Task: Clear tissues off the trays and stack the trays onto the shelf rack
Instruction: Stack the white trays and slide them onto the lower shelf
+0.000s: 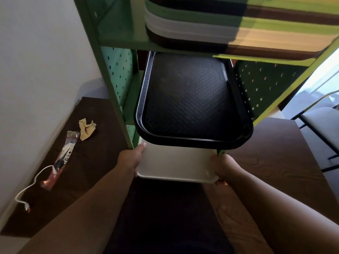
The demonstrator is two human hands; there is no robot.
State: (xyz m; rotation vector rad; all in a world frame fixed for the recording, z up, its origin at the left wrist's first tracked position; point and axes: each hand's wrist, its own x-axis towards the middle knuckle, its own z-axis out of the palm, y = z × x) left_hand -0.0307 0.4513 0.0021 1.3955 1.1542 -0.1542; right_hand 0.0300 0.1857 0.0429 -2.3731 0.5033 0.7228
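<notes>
A clear wrapper (60, 158) on the dark worktop (88, 162) carries small print, too blurred to read. Beside its upper end lies a crumpled tan tissue (87, 130), and a white cable (34, 182) trails from the wrapper's lower end toward the wall.

The green rack (117, 85) has pegboard sides. A black tray (190, 101) with a pebbled surface sits on its middle shelf and juts out over the front edge, covering the far part of the white tray (174, 164) below it. A stack of trays (201, 24) in green, grey, black and brown fills the shelf above.

The white tray is plain, smooth and bare, with rounded corners and a low rim, partly inside the rack. The left hand (131, 159) grips its left edge, thumb on top; the right hand (224, 166) grips its right near corner, fingers curled under the rim.
</notes>
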